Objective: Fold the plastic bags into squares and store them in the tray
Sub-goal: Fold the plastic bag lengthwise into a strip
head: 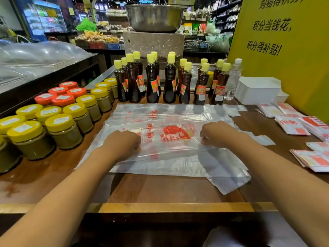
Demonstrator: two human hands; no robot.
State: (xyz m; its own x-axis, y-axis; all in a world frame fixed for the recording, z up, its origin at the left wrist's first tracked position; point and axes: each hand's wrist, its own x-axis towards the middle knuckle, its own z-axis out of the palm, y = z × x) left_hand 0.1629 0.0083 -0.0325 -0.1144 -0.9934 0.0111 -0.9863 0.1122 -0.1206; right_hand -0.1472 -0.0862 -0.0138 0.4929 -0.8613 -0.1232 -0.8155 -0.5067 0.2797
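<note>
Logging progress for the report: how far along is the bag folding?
Done: several folded squares lie on the table's right side, not in the white tray. In hand: left hand and right hand pinch the near edge of a bag, atop flat bags. Left: fold those, store all squares.

You're at a shop counter (160,189), a grocery store. Rows of labelled jars (62,125) and sauce bottles (153,81) stand on it for sale. Behind them, stocked shelves (222,18) and aisles of packaged goods. Yellow promo sign (284,32) with Chinese text stands on your right.
</note>
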